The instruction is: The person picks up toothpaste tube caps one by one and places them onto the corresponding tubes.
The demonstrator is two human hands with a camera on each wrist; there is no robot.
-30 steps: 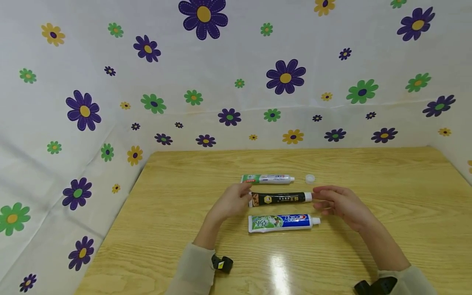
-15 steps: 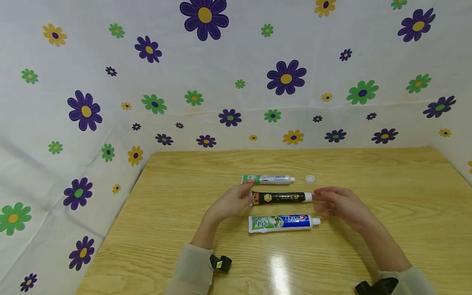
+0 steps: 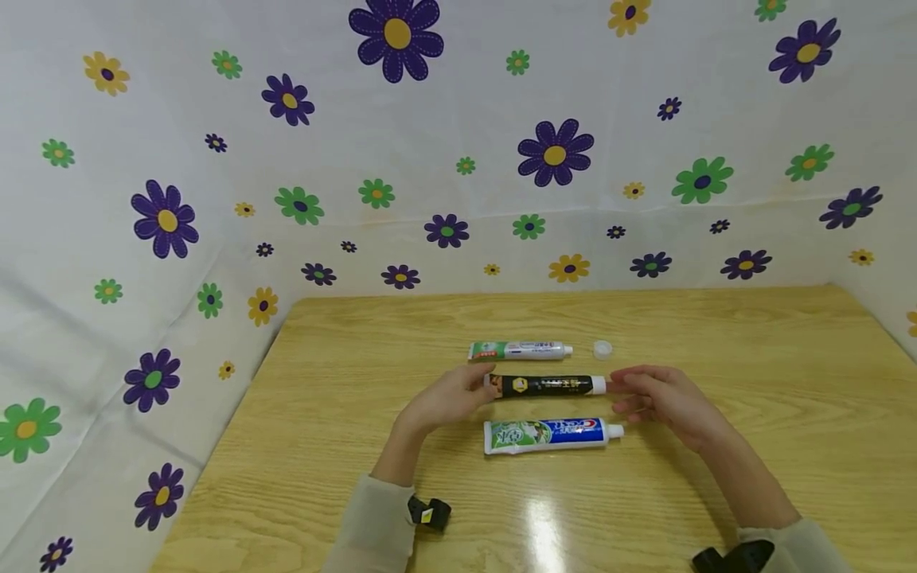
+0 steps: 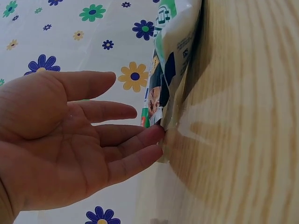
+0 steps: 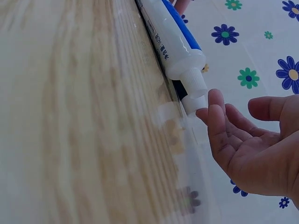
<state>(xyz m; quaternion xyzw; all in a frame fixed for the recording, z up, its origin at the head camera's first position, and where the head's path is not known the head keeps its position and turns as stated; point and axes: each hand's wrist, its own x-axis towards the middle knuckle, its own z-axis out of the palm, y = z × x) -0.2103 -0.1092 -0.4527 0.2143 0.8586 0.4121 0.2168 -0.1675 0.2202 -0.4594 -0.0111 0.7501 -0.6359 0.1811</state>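
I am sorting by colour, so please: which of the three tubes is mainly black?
The middle tube, black and gold; the far tube is green and silvery, the near tube green and blue.

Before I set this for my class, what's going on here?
A person's left hand is at one end of a black tube, their right hand at its white cap, both hands open. It lies on a wooden table between a green-and-blue tube nearer the person and a green-and-white tube beyond.

Near tube (image 3: 548, 436), middle tube (image 3: 548, 386), far tube (image 3: 519, 350), on table (image 3: 351, 342)
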